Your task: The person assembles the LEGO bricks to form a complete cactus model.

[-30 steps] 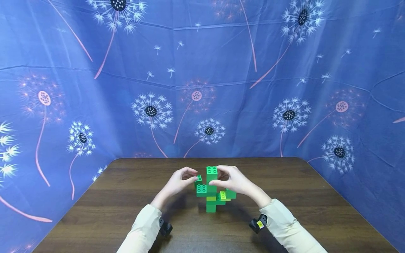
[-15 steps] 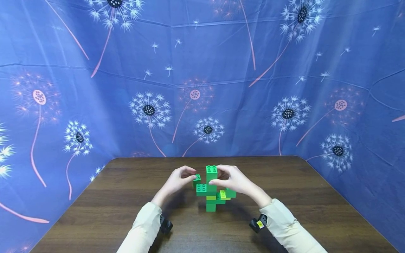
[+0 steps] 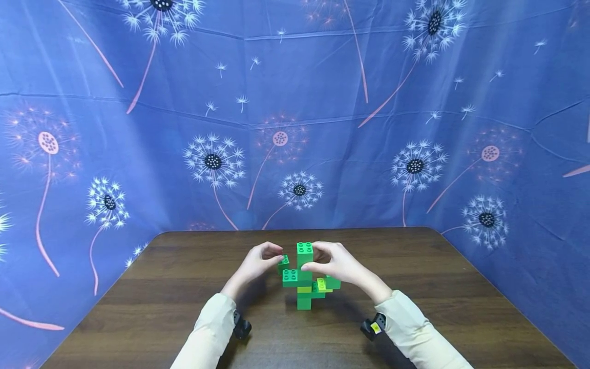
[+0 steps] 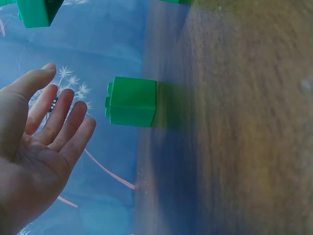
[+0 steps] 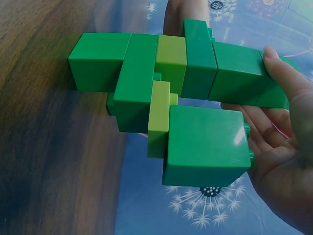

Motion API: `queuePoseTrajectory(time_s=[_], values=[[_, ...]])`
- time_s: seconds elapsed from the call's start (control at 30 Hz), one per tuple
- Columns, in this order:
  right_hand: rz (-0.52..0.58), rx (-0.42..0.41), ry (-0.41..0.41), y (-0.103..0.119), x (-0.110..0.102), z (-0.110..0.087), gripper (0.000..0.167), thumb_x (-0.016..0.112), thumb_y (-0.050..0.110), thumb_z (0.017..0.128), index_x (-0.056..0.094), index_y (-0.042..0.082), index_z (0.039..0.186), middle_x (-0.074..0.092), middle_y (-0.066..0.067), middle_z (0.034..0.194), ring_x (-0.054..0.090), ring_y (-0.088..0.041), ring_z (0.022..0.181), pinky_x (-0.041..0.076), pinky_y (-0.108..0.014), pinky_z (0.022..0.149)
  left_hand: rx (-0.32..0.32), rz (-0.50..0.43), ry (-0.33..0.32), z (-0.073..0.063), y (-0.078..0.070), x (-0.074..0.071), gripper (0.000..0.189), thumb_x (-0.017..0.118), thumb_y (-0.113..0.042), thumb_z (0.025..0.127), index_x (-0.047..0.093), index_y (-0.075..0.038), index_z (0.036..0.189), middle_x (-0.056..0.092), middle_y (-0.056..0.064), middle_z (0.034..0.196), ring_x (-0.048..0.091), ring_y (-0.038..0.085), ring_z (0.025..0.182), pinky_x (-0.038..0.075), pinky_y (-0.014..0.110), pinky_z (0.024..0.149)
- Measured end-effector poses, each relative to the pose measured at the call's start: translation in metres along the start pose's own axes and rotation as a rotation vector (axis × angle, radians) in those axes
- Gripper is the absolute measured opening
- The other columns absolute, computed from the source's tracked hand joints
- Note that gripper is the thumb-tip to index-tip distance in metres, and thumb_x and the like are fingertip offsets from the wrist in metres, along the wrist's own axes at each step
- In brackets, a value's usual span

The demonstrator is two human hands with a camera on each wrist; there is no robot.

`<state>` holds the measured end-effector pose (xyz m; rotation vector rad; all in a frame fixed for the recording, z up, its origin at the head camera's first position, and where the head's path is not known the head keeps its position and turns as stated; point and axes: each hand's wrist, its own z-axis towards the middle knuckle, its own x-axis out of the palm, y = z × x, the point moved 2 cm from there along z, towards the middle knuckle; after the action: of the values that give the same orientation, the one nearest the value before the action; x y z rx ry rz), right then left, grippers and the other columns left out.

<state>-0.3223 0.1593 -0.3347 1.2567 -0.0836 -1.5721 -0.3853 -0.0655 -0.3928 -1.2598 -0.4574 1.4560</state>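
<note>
A tower of green and lime building blocks (image 3: 304, 279) stands upright on the table, with a branch to each side. My right hand (image 3: 334, 261) grips its upper part, thumb on the near face and the other fingers behind it. The right wrist view shows the thumb on the upper green blocks (image 5: 239, 73) and a green block (image 5: 210, 142) on the lime side piece. My left hand (image 4: 44, 129) holds nothing, its fingers loosely bent. A separate green block (image 4: 132, 102) appears to stand on the table beyond it, clear of the fingertips; the head view shows the hand's overlap with this block's outline.
The brown wooden table (image 3: 184, 307) has its far edge behind the tower. A blue dandelion-print cloth (image 3: 359, 169) hangs beyond and on both sides. Black wrist cameras (image 3: 241, 327) sit below both hands.
The head view has turned slightly, shifting everything left. Relative to the tower, the left hand and the separate block lie barely farther left. The right hand's grip looks the same.
</note>
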Motion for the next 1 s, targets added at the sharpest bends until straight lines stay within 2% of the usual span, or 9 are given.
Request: queuePoseTrajectory(time_s=[0.3,0.43,0.67,1.0], values=[[0.007,0.018,0.0,-0.002,0.0,0.0,0.031,0.073,0.031,0.081,0.05,0.012,0.073,0.054,0.004,0.068,0.053,-0.005,0.058,0.045,-0.022,0.056,-0.042,0.075,-0.024,0.004,0.006,0.002,0.023,0.068,-0.015,0.086,0.064,-0.003,0.106,0.069,0.011,0.103,0.065,0.026,0.097,0.05,0.039,0.085],[0.017,0.026,0.003,-0.003,0.001,0.0,0.03,0.073,0.031,0.08,0.051,0.012,0.073,0.056,0.002,0.068,0.055,-0.006,0.06,0.045,-0.022,0.057,-0.055,0.08,-0.035,0.005,0.009,0.004,0.025,0.069,-0.015,0.085,0.064,-0.003,0.106,0.068,0.014,0.106,0.063,0.028,0.102,0.049,0.042,0.088],[0.018,0.03,0.014,0.0,0.001,0.0,0.027,0.073,0.032,0.081,0.053,0.014,0.075,0.059,0.005,0.07,0.057,-0.004,0.061,0.047,-0.022,0.057,-0.056,0.074,-0.027,0.006,0.015,0.007,0.034,0.069,-0.014,0.085,0.059,0.002,0.113,0.062,0.022,0.115,0.06,0.035,0.107,0.047,0.046,0.092],[-0.003,0.037,0.01,0.0,0.002,0.0,0.028,0.073,0.033,0.081,0.053,0.014,0.076,0.058,0.005,0.071,0.057,-0.004,0.061,0.047,-0.023,0.058,-0.048,0.114,-0.011,0.007,0.022,0.011,0.033,0.072,-0.01,0.082,0.06,0.002,0.111,0.064,0.018,0.109,0.061,0.035,0.103,0.048,0.046,0.09]])
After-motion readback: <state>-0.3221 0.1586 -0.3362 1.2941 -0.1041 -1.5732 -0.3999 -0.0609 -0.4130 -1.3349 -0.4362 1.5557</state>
